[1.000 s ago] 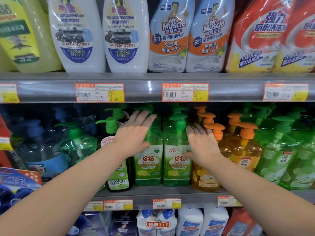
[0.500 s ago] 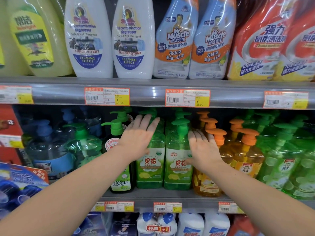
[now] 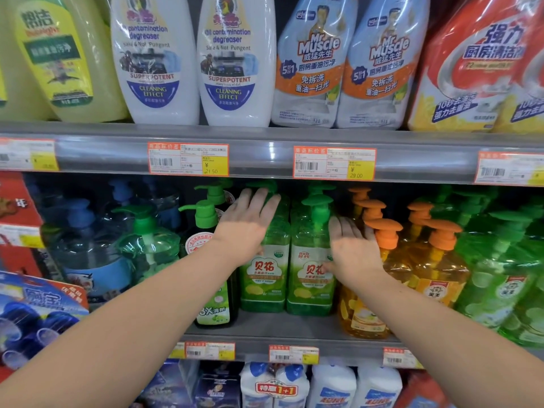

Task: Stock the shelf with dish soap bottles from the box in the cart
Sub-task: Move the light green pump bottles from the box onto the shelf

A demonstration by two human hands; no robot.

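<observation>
Two green pump bottles of dish soap stand side by side at the middle of the shelf, the left bottle and the right bottle. My left hand lies flat against the upper left side of the left bottle, fingers stretched out and pointing up. My right hand presses its palm against the right side of the right bottle, fingers spread. Neither hand is closed around a bottle. More green pumps show behind the pair. The cart and the box are out of view.
A dark bottle with a green pump stands close on the left, orange soap bottles close on the right. The upper shelf rail with price tags hangs just above the pump heads. Larger green bottles fill the far right.
The whole shelf sits a little lower in the picture than before. Both hands stay flat against the two green bottles in nearly the same places.
</observation>
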